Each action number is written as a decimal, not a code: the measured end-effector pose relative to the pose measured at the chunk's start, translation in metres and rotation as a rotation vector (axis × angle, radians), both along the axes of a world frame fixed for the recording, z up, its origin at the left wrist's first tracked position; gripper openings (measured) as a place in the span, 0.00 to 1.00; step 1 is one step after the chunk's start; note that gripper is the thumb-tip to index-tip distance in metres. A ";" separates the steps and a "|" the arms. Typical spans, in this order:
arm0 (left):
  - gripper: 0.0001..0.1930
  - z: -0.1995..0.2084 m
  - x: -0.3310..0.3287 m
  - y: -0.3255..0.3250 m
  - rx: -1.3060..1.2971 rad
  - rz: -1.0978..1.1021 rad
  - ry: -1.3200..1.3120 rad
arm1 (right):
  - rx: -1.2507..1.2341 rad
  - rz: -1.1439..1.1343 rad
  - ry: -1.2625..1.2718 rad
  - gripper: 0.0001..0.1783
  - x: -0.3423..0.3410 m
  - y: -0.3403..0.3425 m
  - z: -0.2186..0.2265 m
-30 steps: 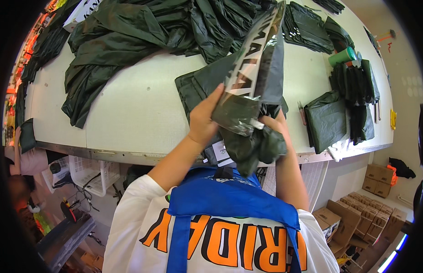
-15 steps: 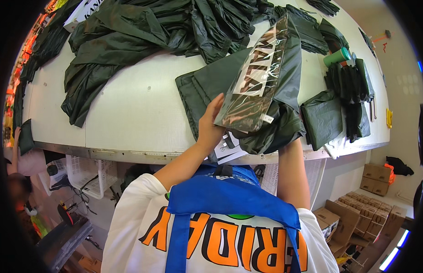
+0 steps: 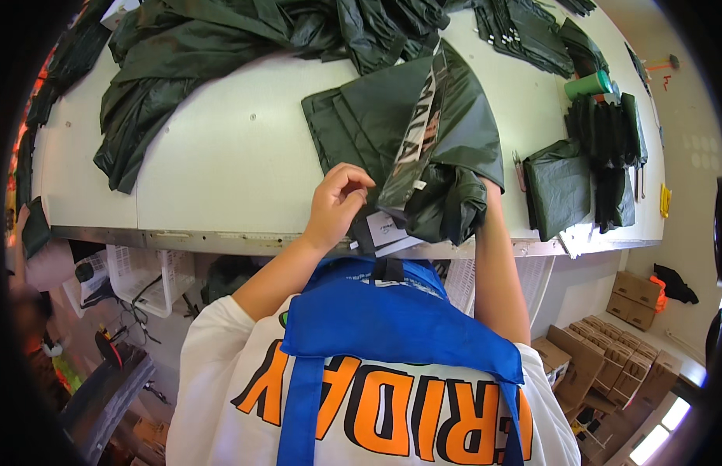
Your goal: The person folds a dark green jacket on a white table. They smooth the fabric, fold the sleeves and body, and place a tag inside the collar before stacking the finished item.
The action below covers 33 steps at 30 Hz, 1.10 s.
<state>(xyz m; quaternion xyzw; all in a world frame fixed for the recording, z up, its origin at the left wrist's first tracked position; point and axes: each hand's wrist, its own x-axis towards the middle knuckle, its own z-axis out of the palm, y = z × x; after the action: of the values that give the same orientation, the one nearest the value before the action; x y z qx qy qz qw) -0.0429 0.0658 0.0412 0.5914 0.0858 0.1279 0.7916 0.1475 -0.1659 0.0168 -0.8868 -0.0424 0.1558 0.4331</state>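
Observation:
A dark green waterproof-looking garment (image 3: 462,128) stands partly lifted above the table's front edge, bunched at its near end. Against its left side leans a clear plastic bag (image 3: 411,155) with a large printed white panel, now seen nearly edge-on. My right hand is covered by the bunched fabric; only the right wrist (image 3: 493,194) shows, so its fingers are hidden. My left hand (image 3: 338,200) hovers just left of the bag, fingers loosely curled, with nothing visible in it. Beneath lie a flat folded dark green piece (image 3: 338,116) and white printed cards (image 3: 384,229).
Heaped dark green garments (image 3: 198,54) spread over the white table (image 3: 213,155) at the far left. Folded green packs (image 3: 559,186), dark bundles (image 3: 602,140) and a green cylinder (image 3: 588,85) sit to the right. White baskets (image 3: 147,276) and cardboard boxes (image 3: 610,357) are below table level.
My left hand has come off the plastic bag and moved slightly left. The bag has turned from facing up to nearly edge-on. My right hand has gone deeper behind the fabric.

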 end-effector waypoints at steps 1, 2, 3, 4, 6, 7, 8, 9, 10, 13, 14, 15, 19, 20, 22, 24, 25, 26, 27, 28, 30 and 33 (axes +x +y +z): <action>0.10 0.012 -0.002 0.002 0.168 -0.017 -0.108 | 0.002 -0.066 0.082 0.24 0.001 -0.003 -0.005; 0.11 0.029 -0.003 -0.004 0.269 -0.010 -0.093 | 0.004 -0.123 0.157 0.24 0.001 -0.005 -0.007; 0.12 0.041 -0.004 -0.011 0.373 0.000 -0.080 | 0.009 -0.141 0.191 0.25 -0.001 -0.006 -0.009; 0.13 0.039 -0.005 -0.013 0.372 0.000 -0.077 | 0.015 -0.156 0.219 0.25 -0.003 -0.005 -0.009; 0.13 0.043 0.002 -0.017 0.388 0.136 -0.100 | 0.024 -0.169 0.246 0.25 -0.007 -0.005 -0.008; 0.13 0.045 0.003 -0.019 0.397 0.203 -0.110 | 0.025 -0.168 0.247 0.25 -0.007 -0.005 -0.010; 0.13 0.046 0.002 -0.018 0.497 0.176 -0.094 | 0.028 -0.165 0.244 0.26 -0.008 -0.004 -0.010; 0.13 0.047 0.001 -0.021 0.593 0.158 -0.118 | 0.030 -0.162 0.237 0.26 -0.008 -0.004 -0.011; 0.13 0.050 -0.001 -0.025 0.689 0.138 -0.143 | 0.032 -0.155 0.219 0.26 -0.008 -0.004 -0.010; 0.14 0.059 0.014 -0.038 0.732 0.116 -0.200 | 0.047 -0.098 0.117 0.27 -0.011 0.002 -0.008; 0.14 0.062 0.020 -0.039 0.794 0.100 -0.196 | 0.060 -0.069 0.057 0.27 -0.014 0.005 -0.007; 0.15 0.063 0.024 -0.039 0.857 0.084 -0.190 | 0.078 -0.036 -0.011 0.27 -0.019 0.008 -0.005; 0.15 0.050 0.024 -0.043 0.860 0.083 -0.254 | 0.148 0.093 -0.259 0.28 -0.022 0.022 0.005; 0.15 0.048 0.024 -0.039 0.843 0.097 -0.253 | 0.164 0.114 -0.300 0.28 -0.019 0.026 0.005; 0.20 0.040 0.022 -0.032 0.688 0.129 -0.136 | 0.141 0.150 -0.346 0.28 -0.007 0.032 0.004; 0.28 0.014 0.026 -0.021 0.071 -0.002 0.157 | 0.053 0.195 -0.371 0.29 0.000 0.037 0.003; 0.32 0.000 0.028 -0.018 -0.379 -0.103 0.354 | -0.027 0.228 -0.390 0.29 0.001 0.035 0.001; 0.34 -0.012 0.031 -0.015 -0.448 -0.123 0.427 | -0.107 0.261 -0.411 0.29 0.001 0.033 0.000; 0.37 -0.020 0.036 -0.011 -0.516 -0.143 0.499 | -0.187 0.294 -0.431 0.30 0.002 0.033 -0.001; 0.39 -0.026 0.039 -0.009 -0.582 -0.163 0.570 | -0.209 0.288 -0.439 0.30 0.002 0.034 0.000; 0.39 -0.015 0.044 -0.012 -0.615 -0.242 0.563 | -0.261 0.282 -0.452 0.30 -0.006 0.041 0.010; 0.29 0.001 0.048 -0.020 -0.748 -0.249 0.535 | -0.029 0.145 -0.286 0.27 -0.021 0.049 0.040</action>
<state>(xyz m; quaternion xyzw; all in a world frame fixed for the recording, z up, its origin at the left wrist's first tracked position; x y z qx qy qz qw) 0.0053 0.0456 0.0423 0.2839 0.2552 -0.1643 0.9096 0.1265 -0.1166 0.0565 -0.9006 -0.1653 0.0596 0.3976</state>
